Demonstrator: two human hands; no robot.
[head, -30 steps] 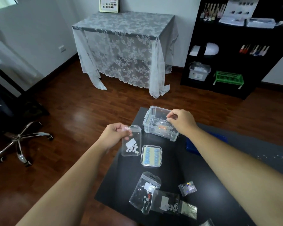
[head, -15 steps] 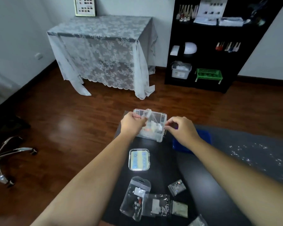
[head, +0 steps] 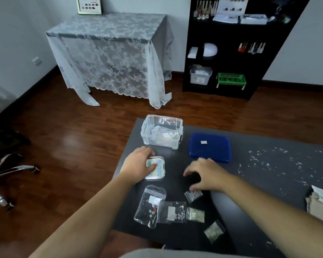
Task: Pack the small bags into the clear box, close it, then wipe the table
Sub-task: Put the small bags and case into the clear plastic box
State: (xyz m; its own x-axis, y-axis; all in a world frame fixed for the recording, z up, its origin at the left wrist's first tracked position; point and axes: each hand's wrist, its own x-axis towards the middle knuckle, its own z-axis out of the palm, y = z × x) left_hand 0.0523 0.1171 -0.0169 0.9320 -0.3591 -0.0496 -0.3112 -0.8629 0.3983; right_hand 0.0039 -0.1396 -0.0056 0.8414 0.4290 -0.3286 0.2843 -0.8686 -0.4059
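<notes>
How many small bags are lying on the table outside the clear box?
5: a tall hang-hole bag, a flat bag overlapping it, a small square one, one under the right hand's fingertips, one nearest the table's edge. The arms may hide more.

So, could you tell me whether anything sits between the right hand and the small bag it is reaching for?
Nothing visible does. The right hand hovers just above the small bag, fingertips almost on it, with only bare table around.

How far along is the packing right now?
A few bags already lie in the clear box. The left hand grips the small case; the right hand reaches for a tiny bag. Several bags remain; the blue lid is off, the table unwiped.
</notes>
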